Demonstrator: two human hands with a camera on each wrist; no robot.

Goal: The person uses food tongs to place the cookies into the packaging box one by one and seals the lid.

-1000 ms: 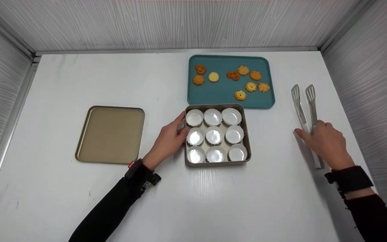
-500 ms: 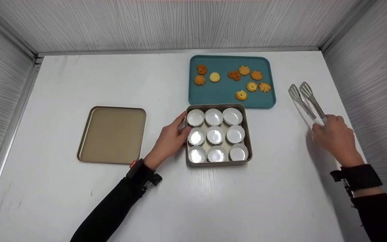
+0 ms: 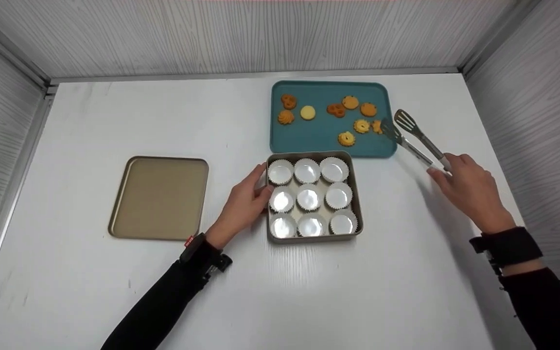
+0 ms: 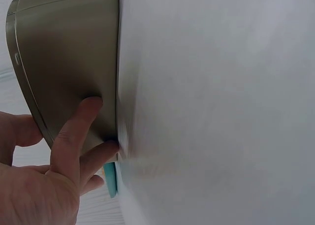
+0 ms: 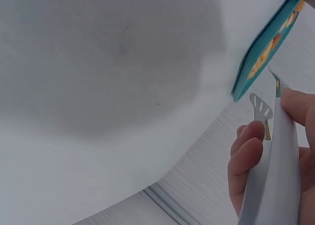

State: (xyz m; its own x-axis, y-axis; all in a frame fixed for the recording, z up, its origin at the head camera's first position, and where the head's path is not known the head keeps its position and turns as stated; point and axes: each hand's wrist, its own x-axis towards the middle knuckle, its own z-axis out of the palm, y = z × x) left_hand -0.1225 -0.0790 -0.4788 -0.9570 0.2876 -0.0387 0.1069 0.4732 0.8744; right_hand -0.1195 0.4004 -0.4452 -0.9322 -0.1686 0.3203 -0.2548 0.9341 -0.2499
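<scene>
My right hand (image 3: pixel 472 194) grips a pair of metal tongs (image 3: pixel 423 141) with pale handles (image 5: pixel 283 171) and slotted heads. The tongs' arms stand apart, one slotted head over the right edge of the teal tray (image 3: pixel 309 138), overlapping a flower-shaped cookie (image 3: pixel 376 127) in the head view. My left hand (image 3: pixel 242 204) rests against the left side of a square gold-toned tin (image 3: pixel 316 239), fingertips on its outer wall (image 4: pixel 64 52) and thumb at its rim. Inside the tin stand several fluted white cups (image 3: pixel 308 198) in rows.
On the teal tray lie several cookies, among them a pretzel-shaped one (image 3: pixel 288 101) and a pale round one (image 3: pixel 307 113). A square gold-toned lid (image 3: pixel 161 197) lies left of the tin. Grey wood-grain walls (image 3: pixel 246 39) bound the white table (image 3: pixel 396 272) at the back and sides.
The right hand first drew the tongs back to the right, then carried them left, so their heads moved from the table right of the tray to its right edge. The left hand stayed at the tin.
</scene>
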